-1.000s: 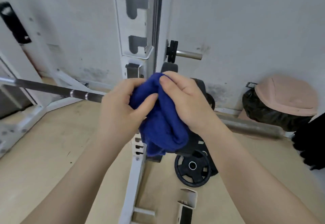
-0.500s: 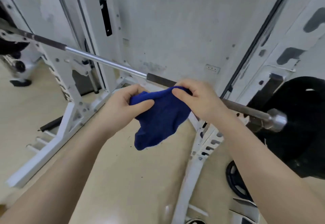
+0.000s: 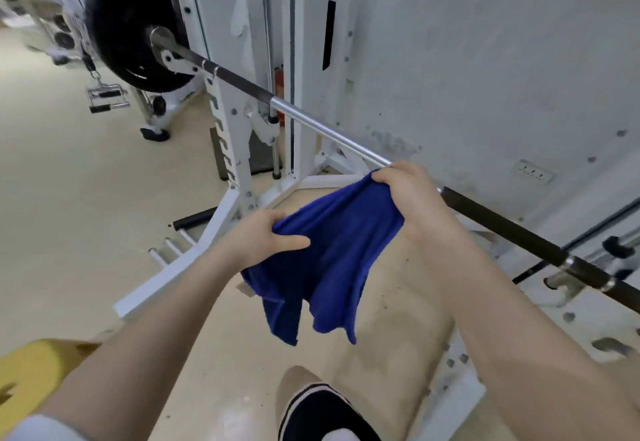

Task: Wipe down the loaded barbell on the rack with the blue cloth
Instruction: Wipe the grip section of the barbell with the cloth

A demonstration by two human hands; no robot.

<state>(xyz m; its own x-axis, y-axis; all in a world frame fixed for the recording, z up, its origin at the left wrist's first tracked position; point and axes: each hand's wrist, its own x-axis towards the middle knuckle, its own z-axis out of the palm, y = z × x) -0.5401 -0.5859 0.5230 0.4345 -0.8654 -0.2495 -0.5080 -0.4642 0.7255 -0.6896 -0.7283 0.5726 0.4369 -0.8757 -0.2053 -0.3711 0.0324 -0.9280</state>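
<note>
Gripping the blue cloth, left hand and right hand stretch it beside the barbell.

Deep blue plain cloth; silver-and-dark-grey steel barbell shaft; black round weight plate upper left; white metal rack; beige floor; black white-striped shoe.

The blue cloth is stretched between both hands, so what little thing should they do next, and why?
Probably lower the blue cloth onto the barbell and fold it around the shaft. The left hand and right hand each grip an edge, holding it spread open right beside the bar, with most of it hanging loose below. It seems not yet wrapped around the bar.
</note>
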